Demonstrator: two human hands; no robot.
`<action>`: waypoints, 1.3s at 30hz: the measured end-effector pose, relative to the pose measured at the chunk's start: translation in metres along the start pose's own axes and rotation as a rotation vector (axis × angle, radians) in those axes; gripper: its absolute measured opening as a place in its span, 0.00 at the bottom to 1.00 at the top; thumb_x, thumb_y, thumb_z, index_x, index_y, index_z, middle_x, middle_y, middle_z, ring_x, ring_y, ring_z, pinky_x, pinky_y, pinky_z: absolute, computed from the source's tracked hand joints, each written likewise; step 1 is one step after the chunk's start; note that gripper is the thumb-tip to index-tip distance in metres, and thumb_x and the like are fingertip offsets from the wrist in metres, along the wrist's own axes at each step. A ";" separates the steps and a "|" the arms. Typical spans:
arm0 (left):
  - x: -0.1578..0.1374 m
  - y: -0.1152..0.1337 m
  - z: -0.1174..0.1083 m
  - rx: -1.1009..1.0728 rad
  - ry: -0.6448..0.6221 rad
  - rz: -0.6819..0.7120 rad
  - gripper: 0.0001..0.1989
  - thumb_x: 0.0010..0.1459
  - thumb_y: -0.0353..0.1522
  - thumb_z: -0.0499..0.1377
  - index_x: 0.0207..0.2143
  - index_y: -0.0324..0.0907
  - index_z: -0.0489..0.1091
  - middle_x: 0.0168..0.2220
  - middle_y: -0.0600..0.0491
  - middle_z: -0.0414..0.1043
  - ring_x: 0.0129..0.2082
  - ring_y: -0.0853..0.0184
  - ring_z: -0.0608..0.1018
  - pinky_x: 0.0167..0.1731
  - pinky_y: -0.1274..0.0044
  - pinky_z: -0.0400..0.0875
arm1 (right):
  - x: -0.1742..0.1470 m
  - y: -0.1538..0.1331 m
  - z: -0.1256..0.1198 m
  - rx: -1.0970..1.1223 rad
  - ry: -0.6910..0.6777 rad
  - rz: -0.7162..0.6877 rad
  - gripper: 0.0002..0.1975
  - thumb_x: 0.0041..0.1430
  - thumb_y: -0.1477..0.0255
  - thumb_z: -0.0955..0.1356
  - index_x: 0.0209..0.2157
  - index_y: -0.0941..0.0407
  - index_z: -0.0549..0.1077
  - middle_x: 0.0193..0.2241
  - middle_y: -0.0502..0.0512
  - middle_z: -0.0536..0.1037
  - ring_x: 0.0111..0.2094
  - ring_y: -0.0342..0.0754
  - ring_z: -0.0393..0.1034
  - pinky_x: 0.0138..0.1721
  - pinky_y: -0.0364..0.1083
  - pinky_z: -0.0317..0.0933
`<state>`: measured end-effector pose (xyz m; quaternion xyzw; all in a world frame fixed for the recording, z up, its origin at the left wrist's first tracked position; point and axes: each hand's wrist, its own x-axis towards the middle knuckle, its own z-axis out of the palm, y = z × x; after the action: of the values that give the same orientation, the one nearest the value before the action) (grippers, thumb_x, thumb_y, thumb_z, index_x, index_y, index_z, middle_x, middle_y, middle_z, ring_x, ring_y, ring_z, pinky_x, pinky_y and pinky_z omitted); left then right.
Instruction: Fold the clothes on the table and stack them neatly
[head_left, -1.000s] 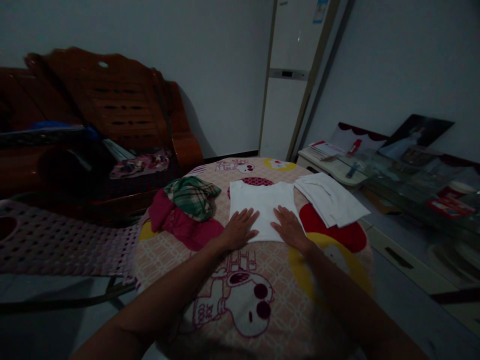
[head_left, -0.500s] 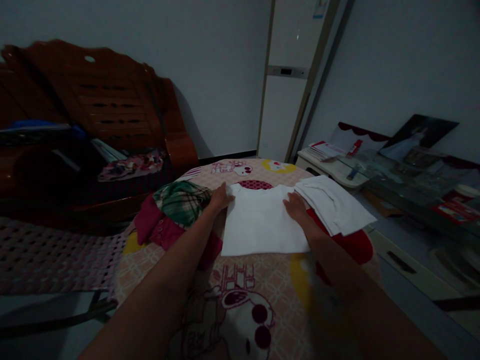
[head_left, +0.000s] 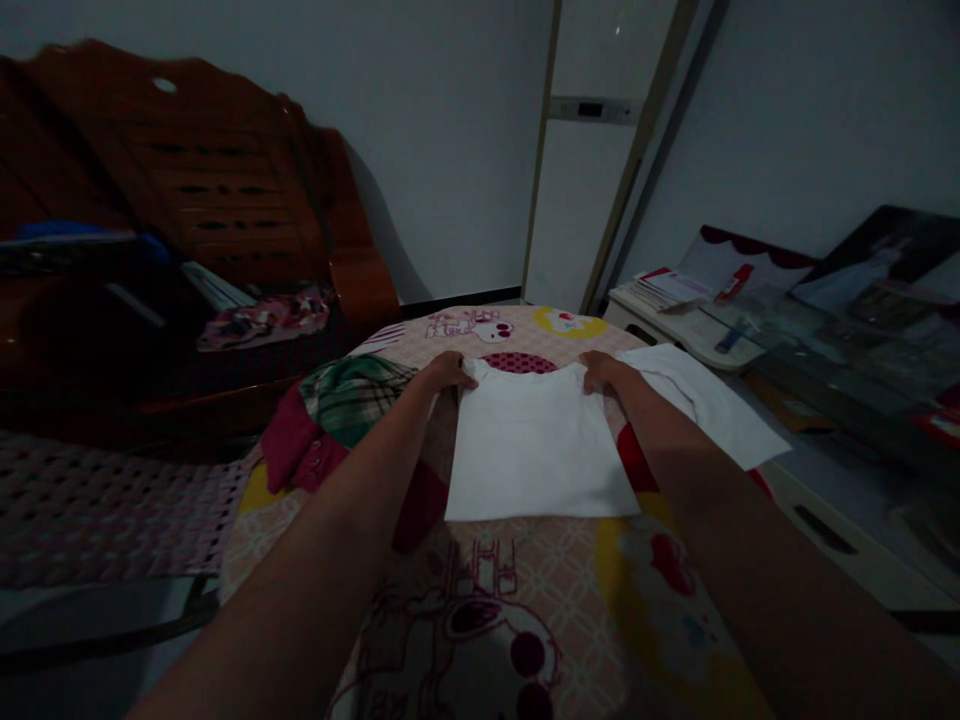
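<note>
A white shirt (head_left: 534, 440) lies flat on the round table, its neckline facing away from me and its sides tucked in to a near-rectangle. My left hand (head_left: 452, 371) grips the far left corner by the shoulder, thumb on top of the cloth. At the far right shoulder corner, my right hand (head_left: 598, 371) pinches the fabric the same way. The undersides of the fingers are hidden by the cloth. Just right of my right hand is a stack of folded white clothes (head_left: 712, 405), partly covered by my forearm.
Left on the patterned tablecloth (head_left: 555, 575) lie a green plaid garment (head_left: 352, 395) and a magenta garment (head_left: 292, 440). A wooden bench (head_left: 225, 200) stands behind at left, a woven chair (head_left: 112, 510) nearer. A glass-topped cabinet (head_left: 817, 365) borders the table's right.
My hands have moved to the shirt's top corners and closed on them; the right hand moved up from the side edge. The camera view has tilted slightly down.
</note>
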<state>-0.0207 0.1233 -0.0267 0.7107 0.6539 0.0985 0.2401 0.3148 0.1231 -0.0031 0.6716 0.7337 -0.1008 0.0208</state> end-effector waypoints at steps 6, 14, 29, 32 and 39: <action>0.000 -0.008 0.011 -0.223 0.068 0.141 0.21 0.35 0.31 0.70 0.37 0.38 0.77 0.37 0.52 0.80 0.40 0.59 0.79 0.38 0.76 0.73 | -0.003 -0.003 -0.009 -0.100 -0.106 -0.011 0.14 0.36 0.81 0.77 0.32 0.61 0.82 0.35 0.61 0.83 0.42 0.57 0.77 0.42 0.47 0.68; -0.021 -0.009 0.021 -0.592 0.194 0.214 0.23 0.33 0.30 0.68 0.38 0.36 0.75 0.35 0.52 0.78 0.36 0.60 0.78 0.38 0.72 0.73 | -0.050 0.006 0.001 0.023 0.174 -0.052 0.23 0.43 0.82 0.70 0.44 0.62 0.80 0.47 0.62 0.81 0.48 0.55 0.75 0.49 0.45 0.66; -0.144 -0.015 0.046 -0.528 0.017 0.669 0.25 0.46 0.30 0.62 0.50 0.37 0.74 0.35 0.49 0.79 0.35 0.65 0.79 0.39 0.76 0.73 | -0.187 0.028 0.070 0.414 0.505 -0.408 0.17 0.38 0.84 0.64 0.30 0.55 0.76 0.34 0.55 0.81 0.37 0.51 0.74 0.42 0.47 0.66; -0.148 -0.016 0.049 -0.499 0.024 0.676 0.18 0.46 0.30 0.61 0.42 0.37 0.78 0.35 0.48 0.79 0.35 0.65 0.80 0.40 0.76 0.73 | -0.191 0.029 0.074 0.413 0.503 -0.379 0.17 0.37 0.84 0.63 0.30 0.55 0.75 0.33 0.55 0.81 0.36 0.51 0.74 0.41 0.47 0.66; -0.156 -0.015 0.032 -0.421 -0.138 0.601 0.11 0.47 0.32 0.61 0.34 0.41 0.80 0.38 0.47 0.81 0.39 0.62 0.80 0.44 0.72 0.73 | -0.206 0.029 0.056 0.396 0.355 -0.380 0.15 0.41 0.83 0.64 0.31 0.54 0.76 0.35 0.57 0.80 0.39 0.53 0.74 0.46 0.50 0.66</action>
<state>-0.0387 -0.0357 -0.0343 0.8108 0.3639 0.2488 0.3851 0.3578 -0.0869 -0.0272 0.5206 0.8042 -0.1250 -0.2579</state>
